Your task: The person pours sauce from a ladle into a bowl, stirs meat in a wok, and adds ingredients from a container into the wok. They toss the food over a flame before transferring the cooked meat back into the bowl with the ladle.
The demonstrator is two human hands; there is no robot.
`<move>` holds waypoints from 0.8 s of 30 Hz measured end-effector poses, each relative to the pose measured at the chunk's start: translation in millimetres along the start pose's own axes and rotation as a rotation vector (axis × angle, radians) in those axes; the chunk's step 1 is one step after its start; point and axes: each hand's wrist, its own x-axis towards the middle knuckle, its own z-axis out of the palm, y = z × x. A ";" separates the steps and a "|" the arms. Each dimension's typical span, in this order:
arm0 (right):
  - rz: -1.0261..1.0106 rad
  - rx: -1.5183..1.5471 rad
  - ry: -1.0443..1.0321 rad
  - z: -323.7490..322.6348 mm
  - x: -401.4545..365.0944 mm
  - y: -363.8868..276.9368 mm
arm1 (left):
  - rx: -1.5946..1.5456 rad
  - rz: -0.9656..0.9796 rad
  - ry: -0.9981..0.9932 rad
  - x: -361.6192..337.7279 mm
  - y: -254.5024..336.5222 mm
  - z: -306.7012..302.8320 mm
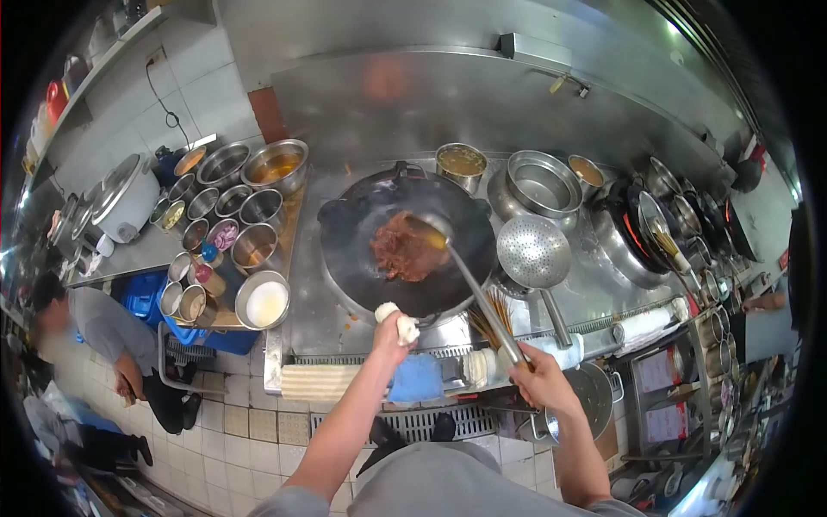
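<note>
A black wok (345,267) sits on the steel stove in front of me, with reddish-brown sliced meat (394,248) in its middle. My left hand (394,334) is closed round a bunched white cloth (388,312) at the wok's near rim. My right hand (536,376) grips the end of a long-handled ladle (474,289), which slants up to the left. The ladle's bowl rests in the wok against the right side of the meat. Beside the ladle handle stands a bamboo brush (493,317), and a perforated skimmer (534,250) lies to its right.
On the left, several steel pots and cups of ingredients crowd a counter near a bowl of white contents (267,302). Steel pots (543,181) stand behind the skimmer, with stacked pans (629,233) farther right. Folded towels (323,379) line the front edge. A person (116,327) bends at left.
</note>
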 end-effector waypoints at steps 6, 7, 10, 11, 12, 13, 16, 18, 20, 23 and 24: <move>-0.004 0.057 0.099 23.7 31.5 26.2 | 0.032 -0.098 0.001 1.0 12.8 9.6; 0.041 0.080 0.051 24.1 25.7 25.6 | -0.022 -0.116 0.029 -2.3 14.2 13.6; 0.070 0.218 0.000 10.4 -1.9 31.3 | 0.010 -0.065 0.014 8.2 1.7 -0.9; 0.038 0.194 -0.031 10.2 -11.3 32.6 | 0.016 -0.031 0.047 2.3 -1.6 2.4; 0.037 0.196 -0.035 11.6 -21.4 32.9 | -0.020 -0.042 0.129 -9.6 -8.9 3.8; -0.049 0.136 0.033 14.2 -33.9 35.2 | -0.044 -0.052 0.124 -36.3 -12.3 9.2; -0.099 0.122 0.121 24.4 -55.1 51.9 | -0.069 -0.153 0.088 -89.1 -15.3 17.7; 0.030 0.290 0.053 29.8 -65.3 65.9 | -0.104 -0.095 0.190 -92.0 -12.2 27.9; 0.021 0.180 0.069 35.7 -63.1 106.6 | -0.106 -0.145 0.049 -95.1 -5.7 22.9; -0.036 0.038 0.132 42.5 -59.0 128.8 | -0.096 -0.186 0.061 -106.1 1.3 35.2; -0.041 0.003 0.147 41.6 -59.7 126.3 | -0.104 -0.208 0.064 -109.7 2.2 34.7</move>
